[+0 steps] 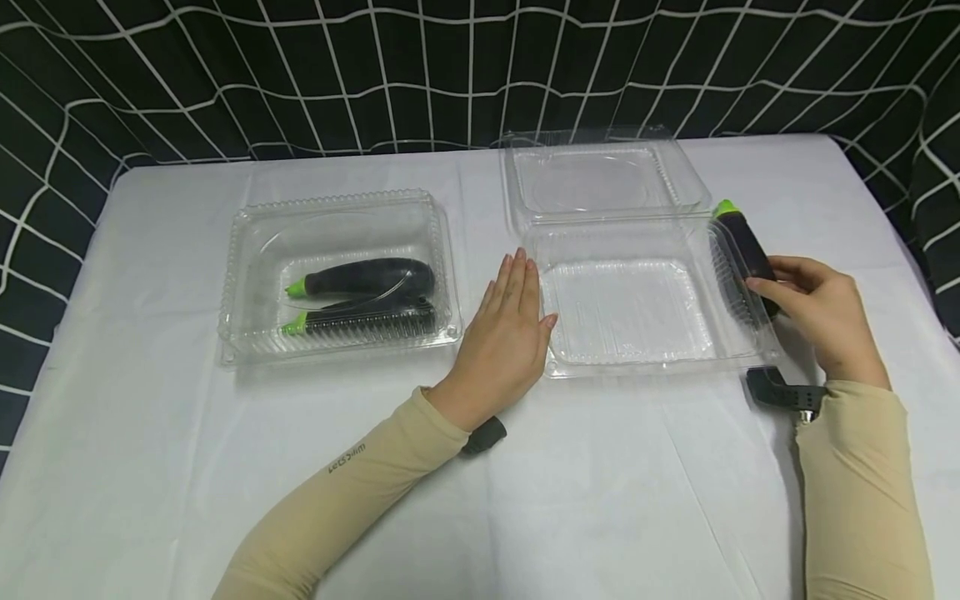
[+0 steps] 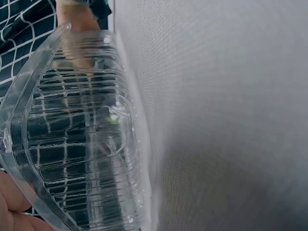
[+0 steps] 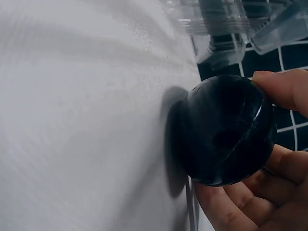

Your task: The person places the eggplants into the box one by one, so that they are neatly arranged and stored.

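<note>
My right hand grips the thick end of an eggplant, its green stem pointing away. It is just outside the right side of an open clear plastic clamshell box. In the right wrist view the dark round end of the eggplant sits between thumb and fingers, its shadow on the cloth beside it. Against the left rim of the open box lies my left hand, fingers straight and together. The box's ribbed side wall fills much of the left wrist view.
To the left stands a closed clear box holding two eggplants with green stems. The open box's lid lies folded back toward the far table edge. White cloth covers the table, and a dark white-gridded curtain hangs behind.
</note>
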Action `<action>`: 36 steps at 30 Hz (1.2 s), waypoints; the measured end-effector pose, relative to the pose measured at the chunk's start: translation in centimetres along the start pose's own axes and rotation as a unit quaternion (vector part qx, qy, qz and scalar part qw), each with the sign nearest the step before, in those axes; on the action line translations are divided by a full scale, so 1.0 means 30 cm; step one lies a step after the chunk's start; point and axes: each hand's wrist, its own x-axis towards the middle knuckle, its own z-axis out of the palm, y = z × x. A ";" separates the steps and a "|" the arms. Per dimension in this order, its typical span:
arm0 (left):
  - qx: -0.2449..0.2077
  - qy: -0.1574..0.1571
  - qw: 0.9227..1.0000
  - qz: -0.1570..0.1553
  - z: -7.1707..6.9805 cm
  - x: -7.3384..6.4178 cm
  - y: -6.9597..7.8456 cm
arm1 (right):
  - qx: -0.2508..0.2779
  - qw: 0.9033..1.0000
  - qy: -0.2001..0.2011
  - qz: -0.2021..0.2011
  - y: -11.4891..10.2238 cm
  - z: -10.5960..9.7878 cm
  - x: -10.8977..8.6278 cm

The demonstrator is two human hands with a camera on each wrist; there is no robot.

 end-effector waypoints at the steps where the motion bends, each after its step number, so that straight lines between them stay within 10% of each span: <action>1: 0.001 0.001 1.000 0.001 0.000 0.000 0.000 | 0.005 1.000 0.002 0.002 0.016 -0.005 0.009; 9: 0.009 -0.001 1.000 0.004 0.001 -0.001 0.000 | 0.069 0.997 0.037 0.025 0.144 -0.062 0.078; 24: 0.015 0.011 1.000 0.012 0.003 -0.003 -0.002 | 0.038 0.995 0.090 0.018 -0.086 -0.087 -0.061; 36: 0.013 0.003 1.000 0.007 0.001 -0.001 -0.001 | 0.026 0.998 0.042 -0.051 -0.184 -0.087 -0.121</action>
